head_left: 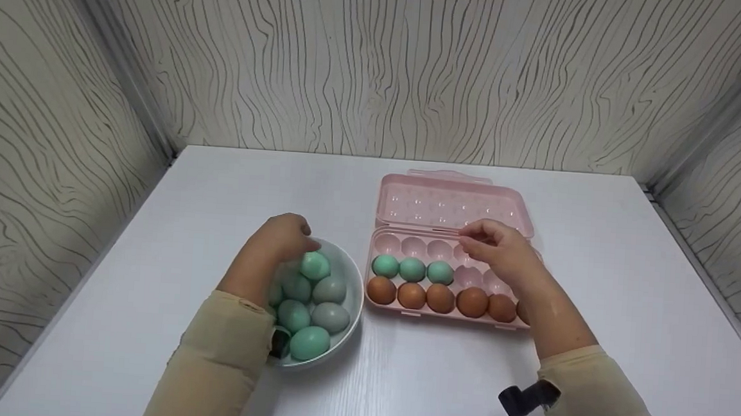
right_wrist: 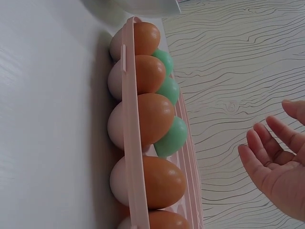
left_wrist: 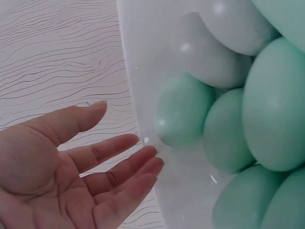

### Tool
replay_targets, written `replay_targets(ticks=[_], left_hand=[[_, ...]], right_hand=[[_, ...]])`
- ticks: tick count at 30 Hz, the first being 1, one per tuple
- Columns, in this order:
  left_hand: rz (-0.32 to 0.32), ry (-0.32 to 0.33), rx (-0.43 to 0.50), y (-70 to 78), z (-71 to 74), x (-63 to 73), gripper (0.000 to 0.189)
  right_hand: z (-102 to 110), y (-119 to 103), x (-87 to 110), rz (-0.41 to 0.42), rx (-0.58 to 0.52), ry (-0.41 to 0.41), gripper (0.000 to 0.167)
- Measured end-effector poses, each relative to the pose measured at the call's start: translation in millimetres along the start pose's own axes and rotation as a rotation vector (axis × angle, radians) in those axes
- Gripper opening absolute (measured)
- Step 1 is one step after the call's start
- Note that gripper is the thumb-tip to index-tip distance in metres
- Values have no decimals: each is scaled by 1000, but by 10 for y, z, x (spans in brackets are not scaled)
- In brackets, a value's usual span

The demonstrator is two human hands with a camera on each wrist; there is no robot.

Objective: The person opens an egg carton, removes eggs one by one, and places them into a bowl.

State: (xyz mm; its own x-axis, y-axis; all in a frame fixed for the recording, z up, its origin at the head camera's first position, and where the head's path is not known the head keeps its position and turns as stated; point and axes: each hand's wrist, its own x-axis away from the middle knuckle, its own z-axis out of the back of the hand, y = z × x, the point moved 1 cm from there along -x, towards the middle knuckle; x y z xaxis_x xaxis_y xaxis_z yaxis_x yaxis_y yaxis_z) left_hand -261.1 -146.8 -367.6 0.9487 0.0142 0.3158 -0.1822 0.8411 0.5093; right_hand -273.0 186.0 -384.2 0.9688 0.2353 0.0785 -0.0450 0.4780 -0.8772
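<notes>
Head view, nearest edge: beige sleeves (head_left: pixel 207 352) reach in from left and right over a white table (head_left: pixel 424 378); a black device (head_left: pixel 526 399) sits at the right cuff.
Bowl: white bowl (head_left: pixel 351 281) on the left part of the table, just left of the carton, partly hidden under the left forearm.
Bowl contents: bowl's green eggs (head_left: pixel 310 344) and pale grey eggs (head_left: pixel 330 317), lying close together, some touching.
Carton: pink carton (head_left: pixel 439 249), right of the bowl; right forearm crosses above its right end.
Near row: brown eggs (head_left: pixel 440 298), six visible, the rightmost partly hidden by the forearm.
Middle row: three carton green eggs (head_left: pixel 412 269) side by side at the left; pink cups continue to their right.
Left hand: left hand (head_left: pixel 282 236) at the bowl's far left rim; thumb apart, fingers loosely extended in the left wrist view; nothing held. Contact with the rim: cannot tell.
Right hand: right hand (head_left: pixel 500 248) above the carton's far right part, near the hinge; palm exposed, fingers relaxed and slightly bent in the right wrist view; nothing held.
Lid: pink lid (head_left: pixel 454 200) folded back on the far side of the carton.
Backdrop: pale panels (head_left: pixel 379 73) with dark wood-grain lines, beyond the table.
</notes>
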Motion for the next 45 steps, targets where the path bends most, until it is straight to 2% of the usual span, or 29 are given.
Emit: replay_targets(ticks=[3,8,11,22,30,37,45], left_hand=[[-4,22,40,42,25,-3,44],[-73,49,77,139,21,7,41],[-111,53,104,208,0,11,39],[-178,99,194,452,-126,5,33],[-226,85,224,577,-218,27,31],[-266,33,299,662,-284,68,28],[-295,-27,297,711,-413,71,24]], right_hand=[[16,16,-7,-7,7,1,32],[22,37,-23,-1,15,4,32],[15,59,-39,-6,24,9,31],[-96,182,-148,10,109,17,28],[-303,255,-187,-42,173,-8,36],[-454,319,-204,-21,219,-7,41],[-579,368,-216,-23,270,21,33]])
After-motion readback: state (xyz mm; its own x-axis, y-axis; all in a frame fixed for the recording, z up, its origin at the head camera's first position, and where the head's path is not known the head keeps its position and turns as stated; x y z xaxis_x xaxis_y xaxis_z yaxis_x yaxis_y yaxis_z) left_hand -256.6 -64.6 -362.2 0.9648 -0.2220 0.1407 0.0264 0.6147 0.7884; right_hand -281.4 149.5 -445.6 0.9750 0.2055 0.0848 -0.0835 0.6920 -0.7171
